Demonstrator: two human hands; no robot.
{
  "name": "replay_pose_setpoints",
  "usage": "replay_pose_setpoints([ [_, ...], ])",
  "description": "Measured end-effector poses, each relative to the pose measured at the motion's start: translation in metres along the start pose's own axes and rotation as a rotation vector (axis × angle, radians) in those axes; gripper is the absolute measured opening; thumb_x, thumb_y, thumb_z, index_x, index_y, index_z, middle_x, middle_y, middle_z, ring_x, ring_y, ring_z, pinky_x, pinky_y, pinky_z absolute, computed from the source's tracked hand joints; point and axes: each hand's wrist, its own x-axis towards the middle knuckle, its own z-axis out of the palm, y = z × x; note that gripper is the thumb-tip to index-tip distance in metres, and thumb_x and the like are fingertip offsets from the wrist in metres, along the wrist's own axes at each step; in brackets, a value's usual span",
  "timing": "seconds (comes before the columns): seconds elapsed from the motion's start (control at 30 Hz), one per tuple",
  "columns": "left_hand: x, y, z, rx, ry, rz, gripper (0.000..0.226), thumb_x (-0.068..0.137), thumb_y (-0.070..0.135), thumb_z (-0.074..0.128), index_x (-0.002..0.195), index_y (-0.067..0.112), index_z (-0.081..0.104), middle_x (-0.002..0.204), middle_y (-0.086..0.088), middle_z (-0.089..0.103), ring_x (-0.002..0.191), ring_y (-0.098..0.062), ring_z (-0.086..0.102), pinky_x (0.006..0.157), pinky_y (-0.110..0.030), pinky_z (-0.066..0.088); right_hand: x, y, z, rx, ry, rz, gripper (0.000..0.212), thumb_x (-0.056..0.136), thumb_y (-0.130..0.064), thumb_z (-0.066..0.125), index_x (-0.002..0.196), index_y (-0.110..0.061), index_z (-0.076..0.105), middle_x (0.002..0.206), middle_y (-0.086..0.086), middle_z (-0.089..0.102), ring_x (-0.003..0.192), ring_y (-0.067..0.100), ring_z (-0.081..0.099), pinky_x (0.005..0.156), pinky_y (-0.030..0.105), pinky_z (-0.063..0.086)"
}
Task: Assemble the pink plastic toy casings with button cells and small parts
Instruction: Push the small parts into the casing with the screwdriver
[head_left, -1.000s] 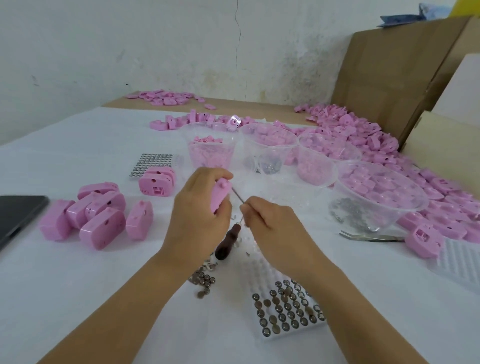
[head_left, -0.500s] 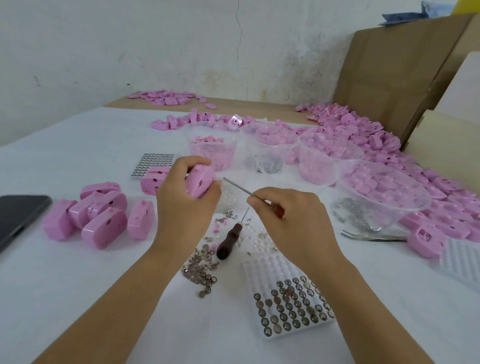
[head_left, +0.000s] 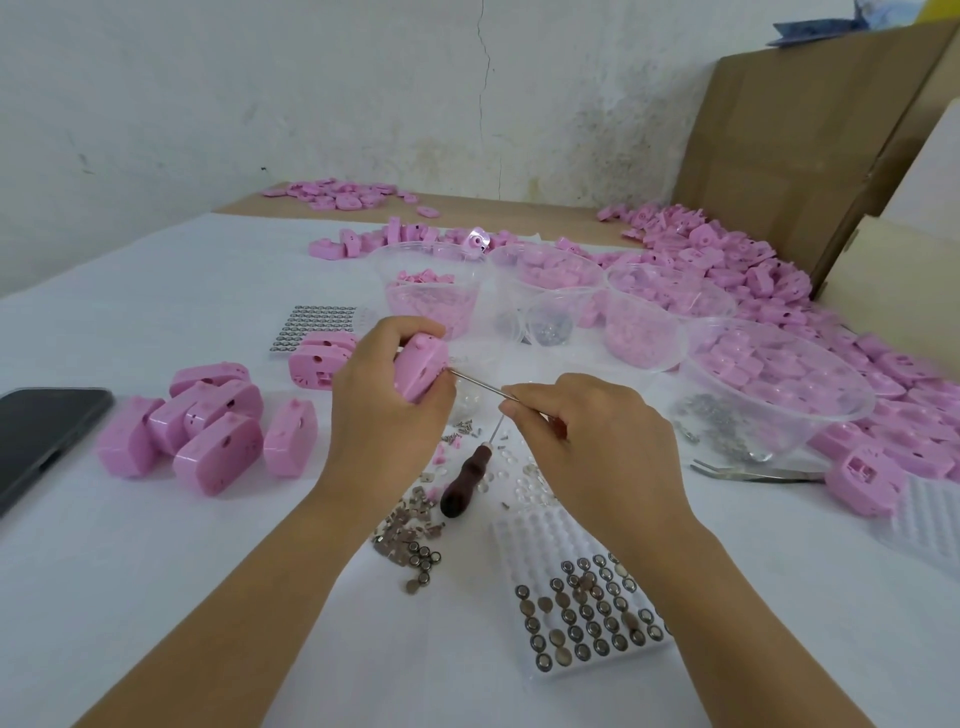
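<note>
The left hand (head_left: 382, 415) grips a pink casing (head_left: 422, 370) above the white table (head_left: 156, 571). The right hand (head_left: 597, 452) pinches a slim screwdriver (head_left: 480, 383), its tip touching the casing. The tray of button cells (head_left: 587, 618) lies near the right wrist.

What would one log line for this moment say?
left hand: grips pink casing | right hand: pinches thin metal tool, tip at casing | wooden-handled tool: lying on table
</note>
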Motion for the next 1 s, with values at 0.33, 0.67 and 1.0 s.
replay_pose_setpoints([
  [0.33, -0.0009, -0.0008, 0.0008, 0.040, -0.023, 0.005, 0.041, 0.077, -0.003, 0.066, 0.087, 0.035, 0.055, 0.087, 0.015, 0.057, 0.068, 0.006, 0.054, 0.047, -0.006, 0.039, -0.0007, -0.0020, 0.0006, -0.045, 0.069, -0.054, 0.024, 0.094, -0.039, 0.050, 0.087, -0.031, 0.071, 0.060, -0.003, 0.046, 0.055, 0.020, 0.051, 0.047, 0.025, 0.039],
  [0.67, -0.0002, 0.0010, 0.0003, 0.027, -0.012, -0.043, 0.043, 0.077, -0.001, 0.066, 0.084, 0.040, 0.054, 0.086, 0.016, 0.056, 0.067, 0.007, 0.054, 0.046, -0.005, 0.039, -0.0015, -0.0026, 0.0017, -0.071, 0.202, -0.090, 0.014, 0.085, -0.029, 0.066, 0.073, -0.025, 0.072, 0.050, -0.003, 0.044, 0.039, 0.019, 0.046, 0.035, 0.020, 0.033],
  [1.0, -0.0003, 0.0024, 0.0006, 0.018, -0.010, -0.064, 0.043, 0.077, -0.001, 0.066, 0.083, 0.039, 0.054, 0.084, 0.013, 0.056, 0.063, 0.006, 0.053, 0.043, -0.006, 0.038, -0.0013, -0.0028, 0.0026, -0.062, 0.201, -0.082, 0.014, 0.086, -0.028, 0.067, 0.073, -0.025, 0.072, 0.050, -0.003, 0.043, 0.040, 0.019, 0.045, 0.037, 0.019, 0.032],
])
